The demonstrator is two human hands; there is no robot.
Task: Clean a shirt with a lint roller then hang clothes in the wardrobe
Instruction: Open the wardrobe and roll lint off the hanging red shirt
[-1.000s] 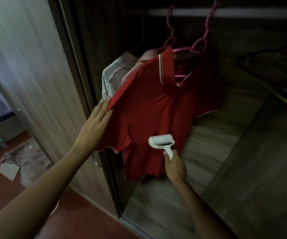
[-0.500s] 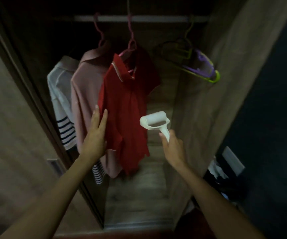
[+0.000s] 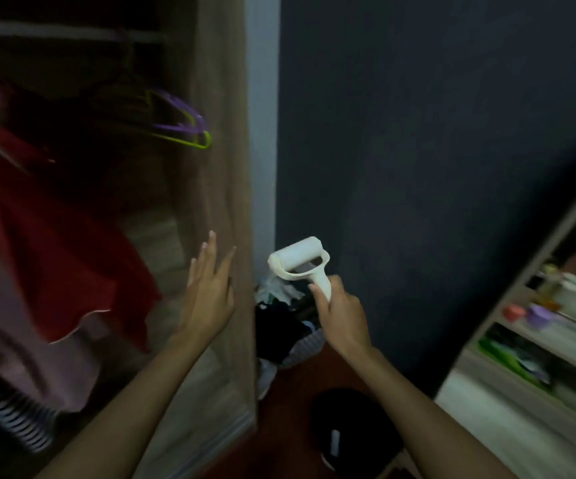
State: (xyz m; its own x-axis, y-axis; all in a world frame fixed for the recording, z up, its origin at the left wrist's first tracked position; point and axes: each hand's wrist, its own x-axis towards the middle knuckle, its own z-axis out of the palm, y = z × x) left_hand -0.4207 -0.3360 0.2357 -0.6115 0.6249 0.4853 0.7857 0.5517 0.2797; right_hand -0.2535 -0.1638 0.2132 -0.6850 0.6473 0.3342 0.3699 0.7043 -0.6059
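Lint roller (image 3: 298, 259) sits at about 6 o'clock from frame centre, upright, roll end up and tilted toward 10 o'clock. Right hand (image 3: 340, 314) is wrapped closed around its white handle. Left hand (image 3: 209, 293) is flat and spread, fingers straight, holding nothing; it floats in front of the wardrobe side panel (image 3: 217, 167), whether touching it I cannot tell.

Red shirt (image 3: 62, 243) hangs at 9 o'clock inside the wardrobe, in front of a mauve garment (image 3: 13, 326) and a striped one (image 3: 6, 420). Spare purple and green hangers (image 3: 183, 126) hang at 10 o'clock.

Risks, as judged:
- Frame is smeared, so the head is likely turning fast; the sticky roll could brush the dark wall (image 3: 435, 150) or the panel and pick up dust.
- Free hand could knock the panel edge in the dim light.
- Floor clutter: a basket of clothes (image 3: 290, 326) directly under the roller, a black object (image 3: 352, 423) at 6 o'clock. Trip hazard when stepping.

Room: very dim. Reddish floor (image 3: 300, 378). Open shelves (image 3: 539, 326) at 4 o'clock hold small items, too blurred to name.
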